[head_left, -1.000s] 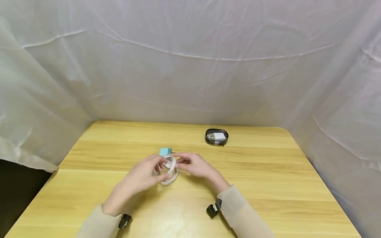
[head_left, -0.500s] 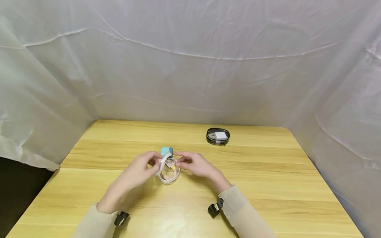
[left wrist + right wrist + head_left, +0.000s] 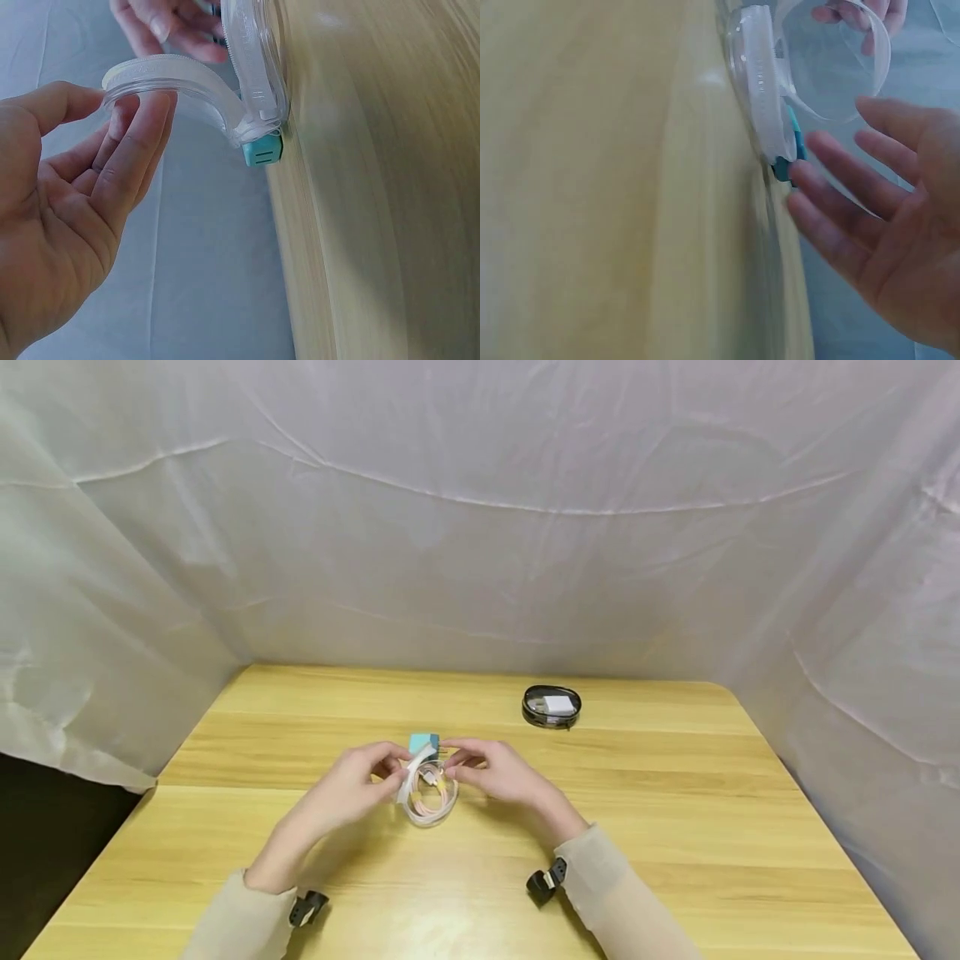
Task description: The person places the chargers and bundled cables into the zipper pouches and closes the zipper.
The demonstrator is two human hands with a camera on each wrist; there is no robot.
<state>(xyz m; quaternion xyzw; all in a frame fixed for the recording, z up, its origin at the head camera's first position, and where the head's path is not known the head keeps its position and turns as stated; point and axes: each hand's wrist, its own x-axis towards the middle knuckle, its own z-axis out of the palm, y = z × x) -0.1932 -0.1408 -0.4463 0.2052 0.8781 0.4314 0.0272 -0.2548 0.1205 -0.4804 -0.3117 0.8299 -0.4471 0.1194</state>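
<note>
A small clear round zip case (image 3: 429, 821) with a white zipper edge sits mid-table, its lid (image 3: 169, 73) raised on the left side. Inside lies a coiled pinkish cable (image 3: 418, 804) with yellow ties and a white plug end. Between thumb and fingers, my left hand (image 3: 352, 787) pinches the edge of that lid. Just right of the case is my right hand (image 3: 504, 773); the right wrist view shows its fingers (image 3: 855, 172) spread and holding nothing. Directly behind the case stands a teal charger plug (image 3: 423, 742), partly covered by the lid.
Farther back, right of centre, lies a black-rimmed clear case (image 3: 551, 721) with a white charger (image 3: 558, 705) inside. The wooden table (image 3: 675, 827) is bordered by pale hanging sheeting (image 3: 480, 568) at the back and sides.
My left hand has drawn back to the left, lifting the case lid and uncovering the coiled cable. My right hand has stayed almost in place.
</note>
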